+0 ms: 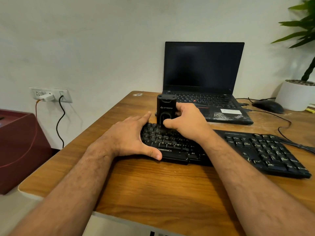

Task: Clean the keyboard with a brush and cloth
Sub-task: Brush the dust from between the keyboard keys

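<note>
Wooden desk (153, 184) is bearing a black Zebronics keyboard (255, 150), long axis running left-near to right. Left hand (131, 135) is lying open, fingers spread, bracing its left end. Right hand (185, 123) is gripping a black brush block (164, 109), standing upright, bristle end pointing down onto the keys. Open ThinkPad laptop (202, 68) is sitting behind.

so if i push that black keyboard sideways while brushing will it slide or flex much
The keyboard looks like a rigid plastic slab, so it probably won't flex. It lies flat on smooth wood, so it may well slide under a sideways push; the left hand pressing its left end likely steadies it while the right hand works the brush. Its cable might drag slightly.
</note>
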`<state>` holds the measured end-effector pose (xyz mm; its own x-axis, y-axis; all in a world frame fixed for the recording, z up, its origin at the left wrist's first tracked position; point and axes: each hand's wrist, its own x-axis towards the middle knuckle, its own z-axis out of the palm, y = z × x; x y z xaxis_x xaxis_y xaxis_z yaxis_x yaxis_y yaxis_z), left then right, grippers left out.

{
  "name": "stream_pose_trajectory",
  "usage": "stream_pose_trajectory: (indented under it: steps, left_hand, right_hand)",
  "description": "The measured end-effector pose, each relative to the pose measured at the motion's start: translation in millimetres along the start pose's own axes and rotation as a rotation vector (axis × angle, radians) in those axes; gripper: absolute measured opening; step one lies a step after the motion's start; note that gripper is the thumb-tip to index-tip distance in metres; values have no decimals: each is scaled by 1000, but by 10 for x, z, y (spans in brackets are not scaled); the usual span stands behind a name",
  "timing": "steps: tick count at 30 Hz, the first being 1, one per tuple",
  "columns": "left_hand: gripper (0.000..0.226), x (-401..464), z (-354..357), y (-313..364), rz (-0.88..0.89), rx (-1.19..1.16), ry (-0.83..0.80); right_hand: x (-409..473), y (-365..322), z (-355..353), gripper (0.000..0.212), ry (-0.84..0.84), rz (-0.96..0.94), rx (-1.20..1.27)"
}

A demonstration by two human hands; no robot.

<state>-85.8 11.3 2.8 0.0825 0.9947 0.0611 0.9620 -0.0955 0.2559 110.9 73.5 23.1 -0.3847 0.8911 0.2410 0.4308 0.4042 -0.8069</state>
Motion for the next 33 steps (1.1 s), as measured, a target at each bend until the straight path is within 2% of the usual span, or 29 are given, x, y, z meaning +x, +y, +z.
stream_pose_trajectory:
  steps: [2, 6, 10, 14, 18, 22, 27, 33]
  left_hand:
    - [157, 10, -3, -14, 7, 14, 6]
    - [158, 12, 1, -17, 19, 37, 5]
    - [157, 7, 6, -18, 27, 32, 2]
    - [155, -8, -14, -10, 33, 17, -1]
    - [151, 6, -10, -36, 44, -31, 0]
    - [145, 35, 16, -76, 57, -69, 6]
    - [155, -1, -12, -33, 13, -67, -13]
    - [153, 11, -7, -35, 16, -77, -10]
  right_hand:
    - [-15, 14, -27, 32, -46, 11, 12]
    - [40, 52, -47, 33, 85, 52, -35]
    - [-3, 73, -136, 32, -100, 66, 77]
    - [-11, 85, -152, 34, 23, 44, -8]
    - [-139, 1, -113, 31, -154, -10, 72]
    - [-168, -35, -34, 33, -109, -52, 11]
    - [-149, -7, -282, 34, -214, -13, -6]
    - [-190, -1, -326, 35, -266, -20, 42]
